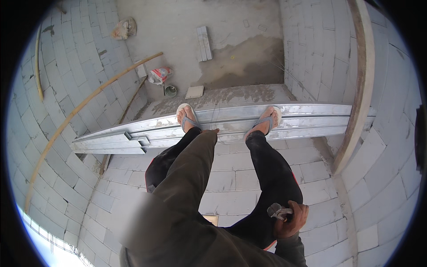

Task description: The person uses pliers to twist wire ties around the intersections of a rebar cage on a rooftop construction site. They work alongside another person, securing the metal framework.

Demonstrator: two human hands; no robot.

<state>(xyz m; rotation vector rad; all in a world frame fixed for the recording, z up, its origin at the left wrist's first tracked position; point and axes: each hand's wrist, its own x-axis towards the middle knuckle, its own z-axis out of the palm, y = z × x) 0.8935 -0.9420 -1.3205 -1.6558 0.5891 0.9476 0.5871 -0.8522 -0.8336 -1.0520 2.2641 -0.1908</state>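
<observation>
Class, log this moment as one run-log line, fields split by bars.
left hand: at metal channels, contact unclear | right hand: gripping metal-headed tool | sandalled feet: on channels

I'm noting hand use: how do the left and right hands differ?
The left hand is at the metal channels, between the feet; the right hand is by the right leg. The right hand grips a tool; whether the left hand holds anything can't be told. The left hand is mostly hidden by its sleeve; the right hand shows plainly. Both are bare.
</observation>
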